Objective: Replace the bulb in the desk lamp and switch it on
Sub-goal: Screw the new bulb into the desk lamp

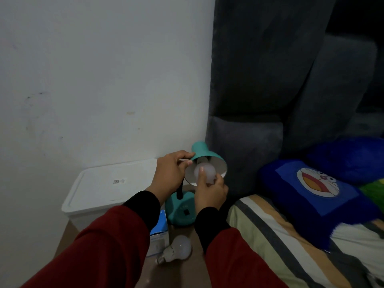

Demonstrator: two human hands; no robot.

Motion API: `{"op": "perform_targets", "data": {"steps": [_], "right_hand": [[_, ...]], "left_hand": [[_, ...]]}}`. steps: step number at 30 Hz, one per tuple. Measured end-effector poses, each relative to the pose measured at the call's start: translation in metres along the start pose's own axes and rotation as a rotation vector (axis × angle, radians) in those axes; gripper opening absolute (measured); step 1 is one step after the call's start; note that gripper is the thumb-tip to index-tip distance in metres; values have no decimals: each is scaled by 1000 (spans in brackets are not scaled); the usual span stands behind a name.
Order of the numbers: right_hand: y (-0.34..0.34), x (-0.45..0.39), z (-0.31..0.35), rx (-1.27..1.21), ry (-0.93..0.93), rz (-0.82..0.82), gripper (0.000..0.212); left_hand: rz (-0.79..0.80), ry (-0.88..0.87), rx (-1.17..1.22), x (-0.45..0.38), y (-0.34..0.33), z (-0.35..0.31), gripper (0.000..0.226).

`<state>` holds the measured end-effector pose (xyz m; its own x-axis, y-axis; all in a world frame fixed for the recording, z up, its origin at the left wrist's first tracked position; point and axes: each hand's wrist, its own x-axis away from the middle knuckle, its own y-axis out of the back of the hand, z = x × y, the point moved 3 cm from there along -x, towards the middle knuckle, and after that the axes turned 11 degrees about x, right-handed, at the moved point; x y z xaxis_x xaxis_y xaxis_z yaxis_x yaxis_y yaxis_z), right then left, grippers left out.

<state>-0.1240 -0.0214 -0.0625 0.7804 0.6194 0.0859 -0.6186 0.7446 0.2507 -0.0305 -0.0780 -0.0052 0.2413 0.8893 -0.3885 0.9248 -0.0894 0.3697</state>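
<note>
Evidently mid-swap: a bulb sits in the teal desk lamp [182, 206].

Beside the lamp stand a white bin [99, 192] and the bed [291, 235], leaving little free room. Left hand [169, 177] pinches the shade's [207, 156] rim; right hand [211, 193] curls round the fitted bulb [204, 171], probably twisting. Next the base switch [186, 212] needs pressing. A loose bulb [176, 250] lies before the lamp's base.

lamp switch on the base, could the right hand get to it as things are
Probably not yet: the right hand grips the bulb in the shade. The switch lies uncovered on the lamp base just below that wrist, so once freed, likely yes.
</note>
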Motion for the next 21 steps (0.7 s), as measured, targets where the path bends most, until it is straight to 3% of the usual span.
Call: {"op": "perform_targets", "data": {"steps": [3,7,12,16,21], "right_hand": [[1,0,1,-15,26,0,77],[0,0,-1,-39,13,12,57],[-4,1,-3,-35,22,28,78],[-7,1,-3,-70,-37,52,59],[-5,0,-3,-56,-35,65,76]], "left_hand": [[2,-2,0,2,-2,0,26],[1,0,10,1,-1,1,25],[13,1,12,2,-1,1,26],[8,4,17,1,-1,1,26],[12,5,13,0,-2,1,26]]}}
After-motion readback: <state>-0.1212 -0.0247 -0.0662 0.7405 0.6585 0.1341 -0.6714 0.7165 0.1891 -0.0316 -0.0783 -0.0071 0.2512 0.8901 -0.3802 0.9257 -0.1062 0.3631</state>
